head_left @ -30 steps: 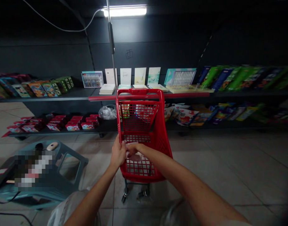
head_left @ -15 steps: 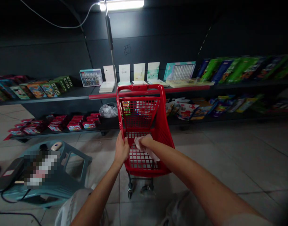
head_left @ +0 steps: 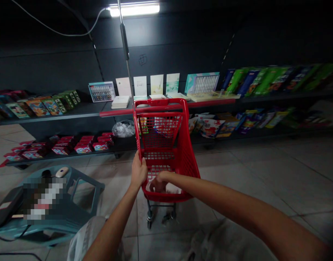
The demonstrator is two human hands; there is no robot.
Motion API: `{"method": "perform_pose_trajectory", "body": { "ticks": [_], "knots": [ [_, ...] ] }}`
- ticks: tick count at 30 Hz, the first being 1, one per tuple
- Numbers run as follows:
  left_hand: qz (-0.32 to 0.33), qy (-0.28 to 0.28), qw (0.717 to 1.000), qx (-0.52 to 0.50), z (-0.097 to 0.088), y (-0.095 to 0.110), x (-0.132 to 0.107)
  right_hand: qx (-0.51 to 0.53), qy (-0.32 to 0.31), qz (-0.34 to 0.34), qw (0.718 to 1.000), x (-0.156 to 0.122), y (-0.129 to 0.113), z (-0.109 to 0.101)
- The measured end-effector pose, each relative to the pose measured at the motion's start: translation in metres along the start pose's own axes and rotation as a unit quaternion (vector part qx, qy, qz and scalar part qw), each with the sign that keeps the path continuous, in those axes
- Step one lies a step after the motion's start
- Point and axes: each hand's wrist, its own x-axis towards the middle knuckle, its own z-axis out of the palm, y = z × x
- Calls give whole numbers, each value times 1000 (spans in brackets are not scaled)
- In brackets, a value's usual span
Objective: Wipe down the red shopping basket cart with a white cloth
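Note:
A red plastic shopping cart stands in front of me, its handle toward the shelves. My left hand is closed around the cart's left rim. Inside the basket, my right hand is down at the near end, pressing a white cloth against the grid floor. The cloth spreads out on both sides of the fingers. My forearm reaches over the right rim, and part of the cloth lies hidden under the hand.
Behind the cart runs a dark shelf with boxes, booklets, pen sets and snack bags. A metal pole rises at the cart's left. To the left is a blue-grey plastic stool carrying electronics and cables.
My right hand has moved the cloth toward me, from the middle of the basket floor to its near end. My left hand keeps its hold on the rim.

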Motion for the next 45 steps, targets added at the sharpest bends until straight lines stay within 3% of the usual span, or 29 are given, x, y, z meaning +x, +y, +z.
{"method": "perform_pose_trajectory", "body": {
  "ticks": [3, 7, 11, 15, 17, 19, 22, 24, 27, 30, 32, 35, 39, 45],
  "knots": [
    [-6, -3, 1000, 3, 0, 1, 2, 23, 12, 22, 999, -4, 4, 4],
    [1, -12, 1000, 1, -1, 4, 4, -4, 74, -3, 997, -36, 11, 4],
    [-4, -22, 1000, 1, -2, 6, 3, -115, 36, -9, 993, -75, 15, -3],
    [-6, -28, 1000, 0, -2, 5, 4, -177, -4, 72, 982, -96, 12, -14],
    [-5, -31, 1000, -1, -2, 4, 5, -157, 24, 28, 987, -95, 4, -16],
    [-1, -29, 1000, -3, -2, 1, 7, -106, 110, -80, 985, -87, -8, -13],
    [6, -28, 1000, 0, -3, -3, 9, -47, 233, -180, 954, -73, -23, 1],
    [10, -37, 999, 6, -5, -5, 11, -64, 230, -190, 952, -71, -24, 9],
    [17, -48, 999, 11, -9, -6, 12, -130, 151, -137, 970, -87, -10, 13],
    [31, -56, 998, 10, -13, -7, 13, -198, 98, -6, 975, -116, 6, 11],
    [37, -69, 997, 13, -15, -9, 14, -250, 76, 51, 964, -131, 7, 12],
    [34, -91, 995, 21, -19, -13, 17, -348, 71, 85, 931, -137, -5, 17],
    [38, -106, 993, 27, -26, -17, 23, -433, 173, 148, 872, -132, -18, 7],
    [62, -129, 989, 39, -45, -14, 34, -425, 346, 161, 821, -164, 17, -66]
  ]
}}
